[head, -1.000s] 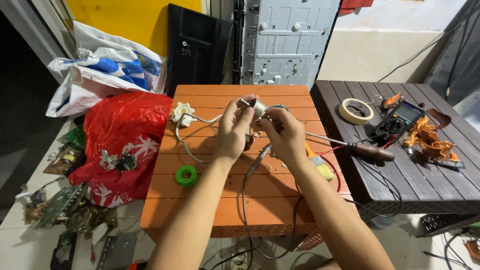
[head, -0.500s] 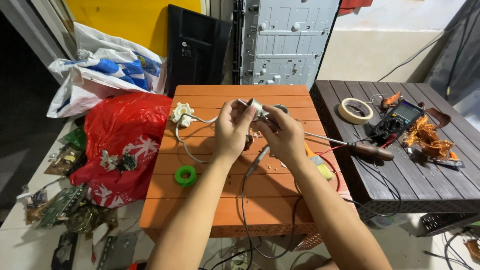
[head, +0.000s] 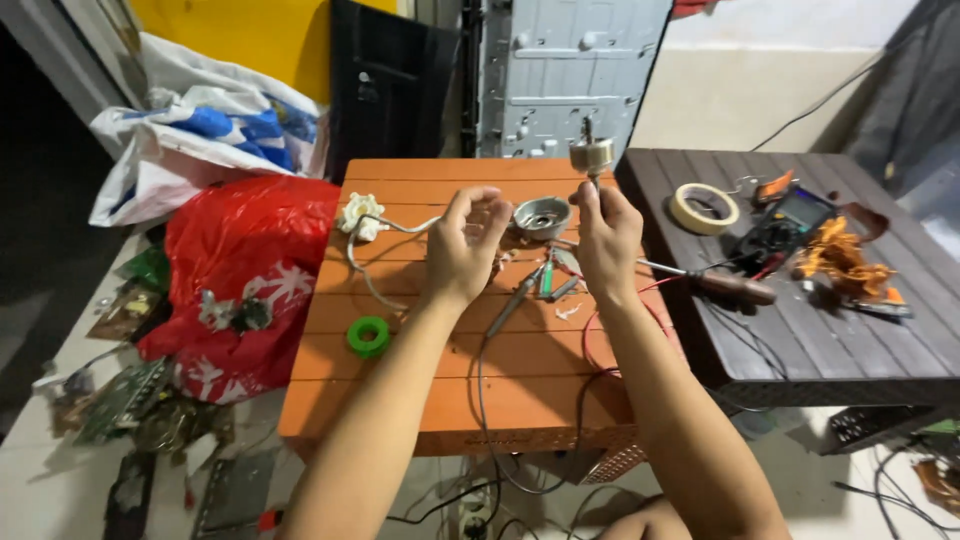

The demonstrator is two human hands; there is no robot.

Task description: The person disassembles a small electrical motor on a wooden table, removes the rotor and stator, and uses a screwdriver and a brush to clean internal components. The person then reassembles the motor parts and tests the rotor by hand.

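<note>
bright even light from above, soft shadows under arms, dark left edge, wide-angle bend at edges, sharp centre

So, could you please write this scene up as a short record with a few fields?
surface: orange slatted plastic table
left hand: raised, fingers curled beside the round grey metal housing
right hand: grips the shaft of a small metal rotor, held upright
on the table: green tape ring, white plastic connector with grey wires
to the right: dark slatted table with beige tape roll, screwdriver, multimeter
</note>
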